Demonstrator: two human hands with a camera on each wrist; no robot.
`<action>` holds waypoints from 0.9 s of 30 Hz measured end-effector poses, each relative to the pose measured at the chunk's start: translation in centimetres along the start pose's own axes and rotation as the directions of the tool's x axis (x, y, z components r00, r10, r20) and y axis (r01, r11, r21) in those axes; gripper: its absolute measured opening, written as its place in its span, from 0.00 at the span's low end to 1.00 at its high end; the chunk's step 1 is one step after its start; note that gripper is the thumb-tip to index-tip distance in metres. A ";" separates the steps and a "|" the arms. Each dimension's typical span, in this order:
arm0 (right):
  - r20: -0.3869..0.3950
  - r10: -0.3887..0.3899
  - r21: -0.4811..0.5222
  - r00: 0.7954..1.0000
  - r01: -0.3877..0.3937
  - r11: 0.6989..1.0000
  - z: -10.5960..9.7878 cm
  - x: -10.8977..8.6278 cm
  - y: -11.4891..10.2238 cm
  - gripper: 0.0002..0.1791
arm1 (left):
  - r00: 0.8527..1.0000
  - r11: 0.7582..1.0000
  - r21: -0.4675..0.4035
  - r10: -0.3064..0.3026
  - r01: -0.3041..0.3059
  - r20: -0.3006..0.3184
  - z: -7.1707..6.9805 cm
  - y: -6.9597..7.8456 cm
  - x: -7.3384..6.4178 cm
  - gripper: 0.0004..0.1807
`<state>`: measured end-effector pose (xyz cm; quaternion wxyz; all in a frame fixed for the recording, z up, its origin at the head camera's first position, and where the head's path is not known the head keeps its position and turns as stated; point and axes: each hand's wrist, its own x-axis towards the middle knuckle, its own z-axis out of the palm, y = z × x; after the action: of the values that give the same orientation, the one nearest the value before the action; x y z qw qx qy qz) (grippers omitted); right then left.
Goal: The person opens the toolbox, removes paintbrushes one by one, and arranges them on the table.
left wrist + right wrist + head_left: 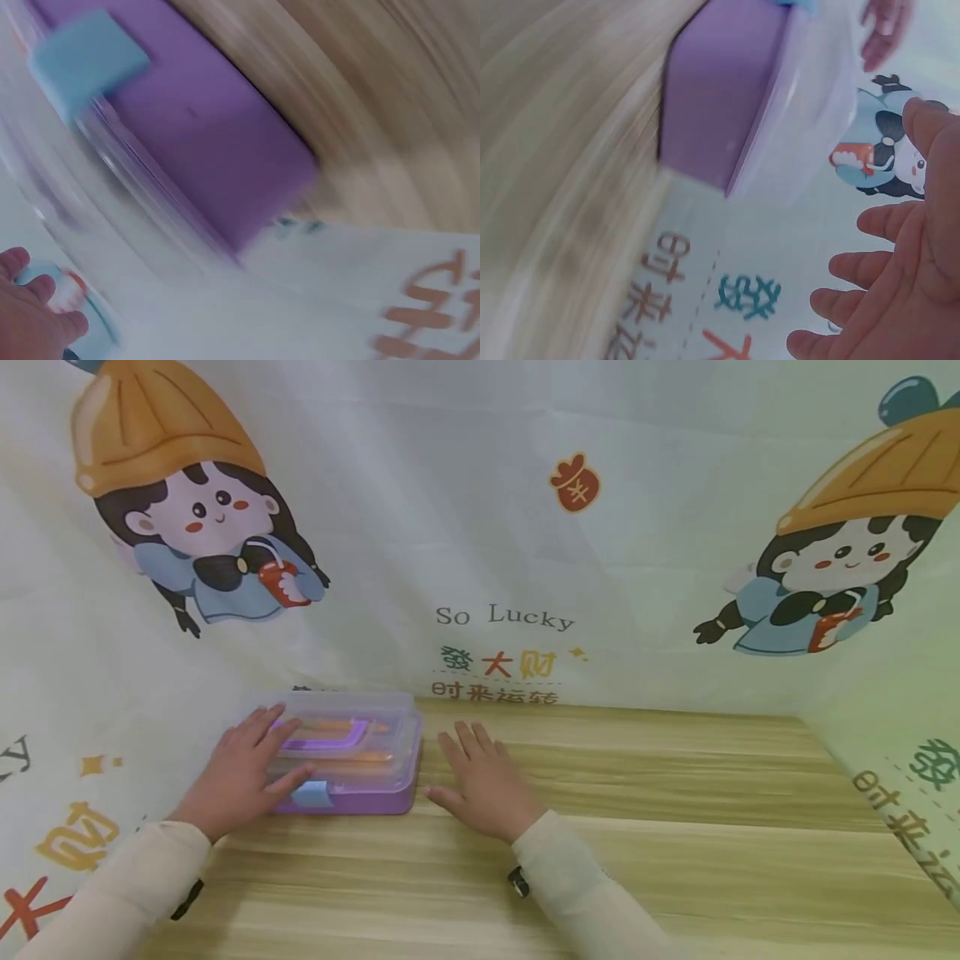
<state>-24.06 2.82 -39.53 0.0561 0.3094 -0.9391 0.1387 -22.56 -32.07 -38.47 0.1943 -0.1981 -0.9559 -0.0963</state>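
Note:
A purple pencil box [375,800] with a clear lid [352,703] and a blue clasp [311,794] lies at the back left of the table. Orange pencil-like sticks [375,757] and a purple outline show through the lid. Over the box's left part, my left hand [238,768] spreads its fingers; whether it touches the lid I cannot tell. To the right of the box, and apart from it, is my right hand [491,783] with fingers extended, holding nothing. The right wrist view shows the box's purple end [712,97] beyond the spread right fingers [862,270].
The wood-grain table [675,785] stretches to the right and front. A white printed cloth [637,593] hangs behind it and along both sides. Each wrist carries a dark strap, such as the right strap [517,882].

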 end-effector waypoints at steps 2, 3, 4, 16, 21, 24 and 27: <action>-0.009 0.006 0.035 1.000 -0.006 0.999 0.2 0.7 -0.8 0.44 | 0.999 0.999 -0.028 -0.039 0.039 -0.012 -0.3 -1.2 -0.4 0.41; -0.015 0.008 0.043 1.000 -0.008 0.999 0.4 1.1 -1.1 0.44 | 0.998 0.997 -0.046 -0.064 0.064 -0.004 -0.4 -1.8 -0.6 0.41; -0.017 0.008 0.038 1.000 -0.007 0.999 0.7 1.5 -1.3 0.44 | 0.997 0.995 -0.058 -0.082 0.082 0.003 -0.4 -2.2 -0.8 0.42; -0.107 -0.062 -0.070 0.992 0.054 0.996 1.9 6.5 -4.0 0.41 | 0.978 0.975 -0.113 -0.179 0.190 0.103 0.9 -5.0 -1.2 0.48; -0.081 -0.031 -0.106 0.996 0.022 0.994 2.6 8.3 -5.3 0.44 | 0.980 0.981 -0.063 -0.179 0.184 0.083 1.7 -5.5 -1.4 0.47; -0.055 -0.006 -0.086 0.998 0.001 0.996 3.1 9.3 -6.0 0.45 | 0.985 0.985 -0.031 -0.166 0.168 0.049 2.2 -5.5 -1.6 0.47; -0.042 0.004 -0.107 0.999 -0.009 0.994 3.9 10.1 -6.7 0.44 | 0.988 0.987 -0.038 -0.153 0.153 0.012 2.6 -5.4 -1.9 0.46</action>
<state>-28.21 -9.18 -39.80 0.0919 0.3000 -0.9448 0.0945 -24.13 -36.94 -42.19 0.1782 -0.1284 -0.9670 -0.1288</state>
